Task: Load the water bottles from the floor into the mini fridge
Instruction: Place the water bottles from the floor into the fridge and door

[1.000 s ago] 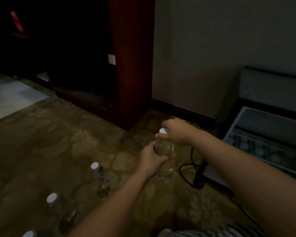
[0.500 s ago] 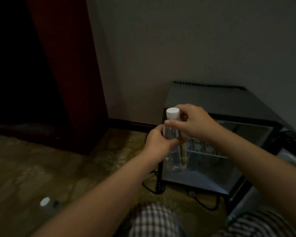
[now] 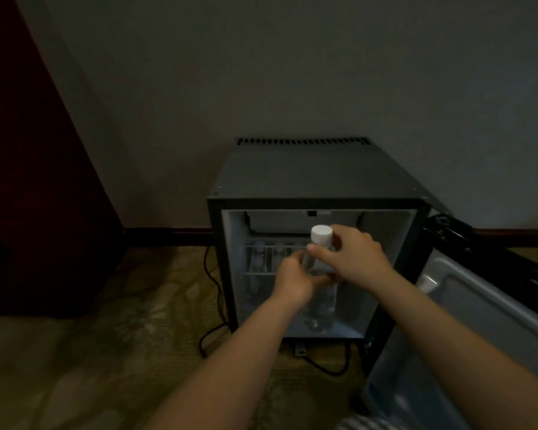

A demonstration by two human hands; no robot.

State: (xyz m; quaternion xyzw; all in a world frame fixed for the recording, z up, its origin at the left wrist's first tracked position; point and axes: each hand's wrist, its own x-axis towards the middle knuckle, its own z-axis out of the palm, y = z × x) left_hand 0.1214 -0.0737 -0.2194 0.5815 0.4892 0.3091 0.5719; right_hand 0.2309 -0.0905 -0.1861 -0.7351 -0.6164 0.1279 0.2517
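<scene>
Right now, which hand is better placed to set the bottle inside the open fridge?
Probably left: the left hand wraps the bottle mid-body, straight before the mini fridge; the right hand only pinches below the cap.

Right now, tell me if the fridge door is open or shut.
Open: the door stands out to the right, and the wire shelf inside the fridge shows.

The left hand (image 3: pixel 295 280) wraps the middle of an upright water bottle (image 3: pixel 323 297); the right hand (image 3: pixel 356 259) pinches it just above, under the white cap (image 3: pixel 321 234). Behind the grip the mini fridge (image 3: pixel 317 178) stands open, with what may be bottles on its wire shelf (image 3: pixel 261 273).
</scene>
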